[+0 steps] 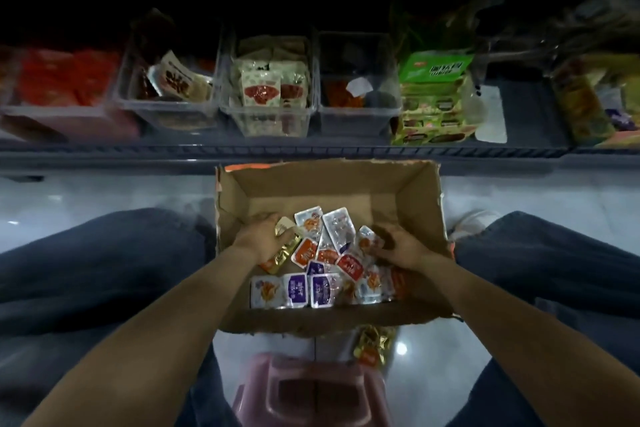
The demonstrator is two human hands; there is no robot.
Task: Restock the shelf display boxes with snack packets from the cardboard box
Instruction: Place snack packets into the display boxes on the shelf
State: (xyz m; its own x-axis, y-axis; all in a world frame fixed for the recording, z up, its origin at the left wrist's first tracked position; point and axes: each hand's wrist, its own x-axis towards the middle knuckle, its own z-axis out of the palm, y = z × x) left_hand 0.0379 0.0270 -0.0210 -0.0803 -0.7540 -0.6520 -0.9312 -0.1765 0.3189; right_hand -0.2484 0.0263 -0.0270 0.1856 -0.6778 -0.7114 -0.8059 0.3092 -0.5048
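Note:
An open cardboard box (pixel 311 184) sits on the floor between my knees, holding several small snack packets (pixel 325 284) in purple, orange, red and white. My left hand (pixel 266 236) is inside the box, closed on gold-wrapped packets (pixel 285 246) at the left side of the pile. At the pile's right side, my right hand (pixel 398 246) has its fingers on an orange-and-white packet (pixel 367 241). Clear display boxes (pixel 266 114) stand in a row on the shelf above, holding packets at different levels.
A pink plastic stool (pixel 311 388) is under me. A few gold packets (pixel 372 345) lie on the tiled floor beside the box. A green carton (pixel 433 97) and other packaged goods (pixel 585 104) stand on the shelf at right. Red packets (pixel 65 80) fill the left bin.

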